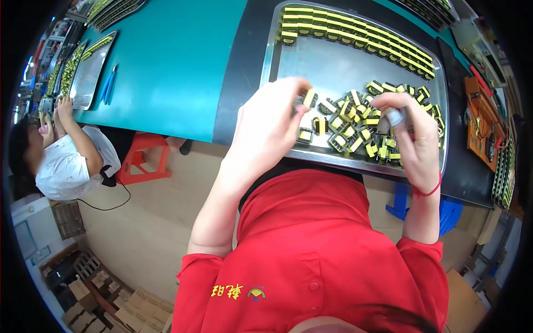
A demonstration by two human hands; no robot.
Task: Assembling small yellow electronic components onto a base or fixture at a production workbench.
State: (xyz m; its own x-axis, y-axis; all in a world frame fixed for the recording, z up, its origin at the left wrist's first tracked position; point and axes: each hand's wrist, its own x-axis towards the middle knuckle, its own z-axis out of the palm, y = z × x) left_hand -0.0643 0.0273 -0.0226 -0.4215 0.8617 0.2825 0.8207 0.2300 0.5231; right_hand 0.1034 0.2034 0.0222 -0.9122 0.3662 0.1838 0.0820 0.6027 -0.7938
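Note:
A metal tray [311,61] lies before me, with small black-and-yellow coil transformers in it. Between the thumb and fingers of my left hand [269,119] is one transformer [310,98], held above the tray's near left part. My right hand [413,130] hovers over a loose pile of transformers [352,119], its fingers bent but apart. A grey finger cot [395,117] covers one of its fingertips. No held piece shows in the right hand, though its fingers hide part of the pile. Neat rows of transformers [355,39] line the tray's far side.
A green mat [177,66] covers the table to the left, with blue pliers [109,86] on it. Another person [78,155] works at the far left beside a second tray [94,75]. A red stool [145,158] stands below; a wooden box [480,122] is at the right.

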